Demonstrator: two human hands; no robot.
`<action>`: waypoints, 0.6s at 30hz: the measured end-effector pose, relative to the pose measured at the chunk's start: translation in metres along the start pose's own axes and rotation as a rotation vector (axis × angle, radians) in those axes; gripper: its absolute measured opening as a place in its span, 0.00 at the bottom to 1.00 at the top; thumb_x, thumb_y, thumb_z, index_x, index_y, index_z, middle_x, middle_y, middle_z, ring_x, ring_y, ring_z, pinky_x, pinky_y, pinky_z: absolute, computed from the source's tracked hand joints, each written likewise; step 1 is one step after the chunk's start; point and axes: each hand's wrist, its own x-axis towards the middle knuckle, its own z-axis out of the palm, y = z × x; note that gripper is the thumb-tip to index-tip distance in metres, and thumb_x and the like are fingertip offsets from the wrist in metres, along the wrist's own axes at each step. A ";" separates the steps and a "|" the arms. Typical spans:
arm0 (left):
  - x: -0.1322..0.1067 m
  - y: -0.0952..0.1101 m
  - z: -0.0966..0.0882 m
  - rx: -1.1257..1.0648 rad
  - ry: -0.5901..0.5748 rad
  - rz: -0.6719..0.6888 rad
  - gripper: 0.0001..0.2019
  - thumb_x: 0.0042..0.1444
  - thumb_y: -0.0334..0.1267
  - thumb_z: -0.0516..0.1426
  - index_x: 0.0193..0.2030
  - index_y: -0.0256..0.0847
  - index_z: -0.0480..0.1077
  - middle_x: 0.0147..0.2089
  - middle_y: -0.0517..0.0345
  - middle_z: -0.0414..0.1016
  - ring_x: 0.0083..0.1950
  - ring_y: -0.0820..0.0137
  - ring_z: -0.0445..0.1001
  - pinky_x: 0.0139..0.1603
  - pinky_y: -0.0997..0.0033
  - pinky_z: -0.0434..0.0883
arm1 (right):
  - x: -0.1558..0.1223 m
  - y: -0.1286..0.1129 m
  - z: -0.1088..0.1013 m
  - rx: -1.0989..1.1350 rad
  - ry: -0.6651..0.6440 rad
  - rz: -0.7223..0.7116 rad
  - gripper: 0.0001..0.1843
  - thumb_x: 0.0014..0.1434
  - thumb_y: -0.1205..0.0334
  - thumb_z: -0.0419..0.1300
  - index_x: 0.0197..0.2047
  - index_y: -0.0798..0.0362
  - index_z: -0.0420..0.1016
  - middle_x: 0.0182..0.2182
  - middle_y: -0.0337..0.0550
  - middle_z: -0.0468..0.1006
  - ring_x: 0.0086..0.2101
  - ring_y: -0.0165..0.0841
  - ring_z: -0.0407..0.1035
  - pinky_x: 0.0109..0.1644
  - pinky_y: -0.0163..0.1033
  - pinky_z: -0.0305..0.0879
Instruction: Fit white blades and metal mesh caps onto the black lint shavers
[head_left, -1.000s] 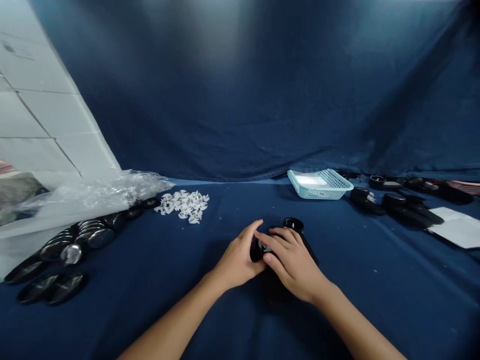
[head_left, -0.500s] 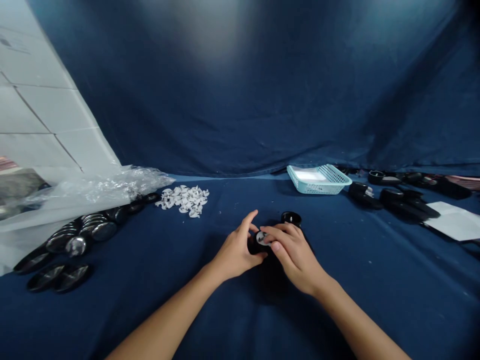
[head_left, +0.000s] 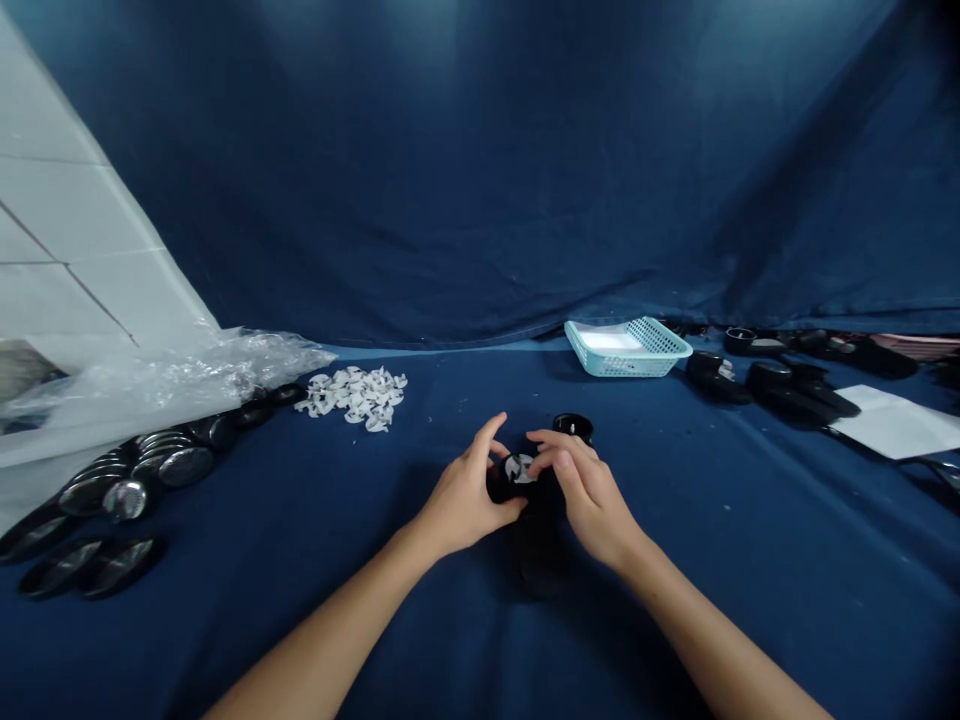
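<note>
Black cap (head_left: 498,484), glossy and round, with white insert (head_left: 517,468) showing on its face, lies between the hands at the centre of blue cloth (head_left: 712,600). Left hand (head_left: 465,500), half-curled, grips the cap's edge; right hand (head_left: 589,495) arches over it, fingertips on top. Black cylinder (head_left: 574,428) stands just behind.

Left hand (head_left: 465,500) grips black disc (head_left: 499,484) with white insert (head_left: 519,468) | right hand (head_left: 589,495) presses over it | black ring (head_left: 574,428) just beyond | blue-draped table (head_left: 750,600): white crescent pieces (head_left: 352,397) and teal plastic basket (head_left: 628,350) near far edge
</note>
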 end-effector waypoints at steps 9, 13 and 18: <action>-0.003 -0.001 0.001 -0.008 0.017 0.034 0.49 0.45 0.36 0.64 0.70 0.50 0.41 0.53 0.55 0.69 0.47 0.64 0.73 0.51 0.62 0.69 | 0.007 0.000 0.011 -0.209 -0.107 -0.142 0.20 0.69 0.56 0.43 0.59 0.48 0.64 0.48 0.45 0.75 0.53 0.43 0.62 0.61 0.60 0.49; -0.004 -0.002 0.000 0.004 -0.013 0.001 0.52 0.42 0.38 0.66 0.70 0.52 0.40 0.53 0.56 0.69 0.47 0.64 0.72 0.50 0.62 0.70 | 0.003 0.011 0.014 -0.099 -0.060 -0.060 0.20 0.69 0.54 0.41 0.57 0.48 0.66 0.45 0.46 0.75 0.48 0.41 0.65 0.55 0.56 0.57; -0.009 -0.003 -0.002 -0.044 -0.048 -0.047 0.55 0.40 0.40 0.68 0.71 0.51 0.39 0.54 0.53 0.69 0.45 0.64 0.73 0.48 0.61 0.70 | -0.006 0.014 0.023 0.172 0.022 0.133 0.22 0.69 0.48 0.41 0.40 0.49 0.72 0.51 0.45 0.71 0.52 0.41 0.64 0.59 0.53 0.54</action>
